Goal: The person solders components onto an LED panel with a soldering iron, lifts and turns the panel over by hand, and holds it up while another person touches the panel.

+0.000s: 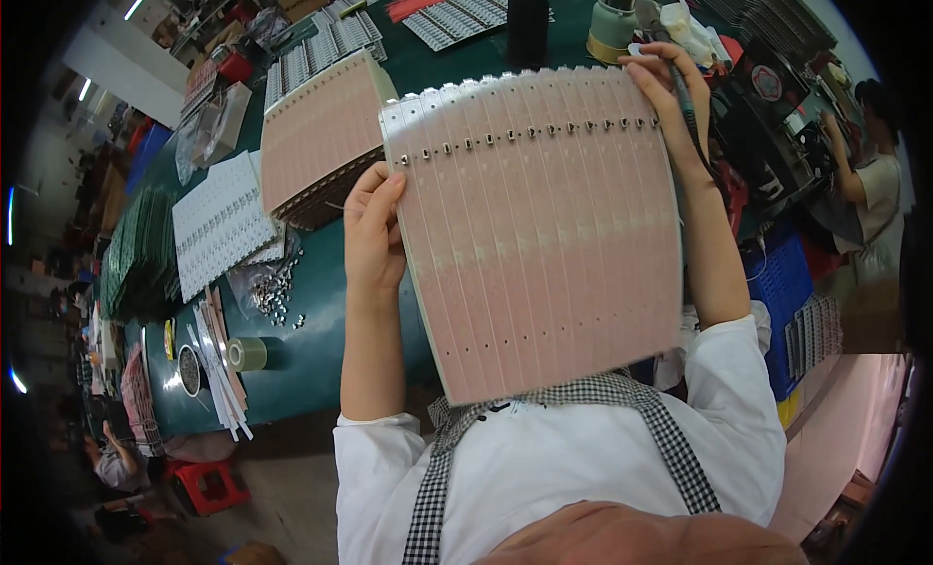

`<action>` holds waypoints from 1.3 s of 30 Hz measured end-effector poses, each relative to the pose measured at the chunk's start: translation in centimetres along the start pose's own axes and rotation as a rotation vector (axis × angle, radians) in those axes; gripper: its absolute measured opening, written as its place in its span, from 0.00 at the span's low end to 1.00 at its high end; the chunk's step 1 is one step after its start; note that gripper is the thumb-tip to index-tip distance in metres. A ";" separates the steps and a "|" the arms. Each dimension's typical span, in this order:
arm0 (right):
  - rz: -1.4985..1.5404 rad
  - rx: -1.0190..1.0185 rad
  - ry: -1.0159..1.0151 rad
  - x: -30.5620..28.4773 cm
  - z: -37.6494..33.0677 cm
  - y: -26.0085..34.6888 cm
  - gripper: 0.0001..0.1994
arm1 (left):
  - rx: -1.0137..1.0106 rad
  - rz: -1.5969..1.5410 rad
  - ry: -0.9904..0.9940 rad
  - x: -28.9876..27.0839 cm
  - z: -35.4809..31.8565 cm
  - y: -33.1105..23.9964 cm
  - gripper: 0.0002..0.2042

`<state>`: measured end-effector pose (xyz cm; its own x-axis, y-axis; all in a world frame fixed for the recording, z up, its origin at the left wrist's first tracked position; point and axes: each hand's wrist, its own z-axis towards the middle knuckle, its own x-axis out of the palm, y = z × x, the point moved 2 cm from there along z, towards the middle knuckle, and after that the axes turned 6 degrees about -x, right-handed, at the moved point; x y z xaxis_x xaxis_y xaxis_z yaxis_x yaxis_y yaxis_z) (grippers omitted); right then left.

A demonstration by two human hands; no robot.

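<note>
Though a panel (544, 235) blocks tabletop (316, 366), stacks (321, 142) stand left.

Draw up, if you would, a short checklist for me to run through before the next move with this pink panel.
1. Left hand gripping the pink panel by its left edge: ok.
2. Right hand at the panel's upper right corner: ok.
3. Pen-shaped tool kept off the table: ok, in the right hand.
4. Whether that tool is hot: cannot tell.
5. Small metal parts all bagged: not ok, some lie loose on the table.
</note>
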<state>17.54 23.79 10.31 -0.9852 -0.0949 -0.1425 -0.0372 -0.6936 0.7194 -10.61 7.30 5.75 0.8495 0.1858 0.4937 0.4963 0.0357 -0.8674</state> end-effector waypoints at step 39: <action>0.078 -0.253 -0.129 -3.9 -5.7 3.2 0.12 | 1.075 0.979 -0.069 4.3 -6.6 -1.7 0.13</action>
<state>22.23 17.85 9.32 -0.9972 -0.0743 0.0056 0.0659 -0.8451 0.5305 -6.65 1.51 9.75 0.7369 0.6118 -0.2876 -0.6620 0.5667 -0.4905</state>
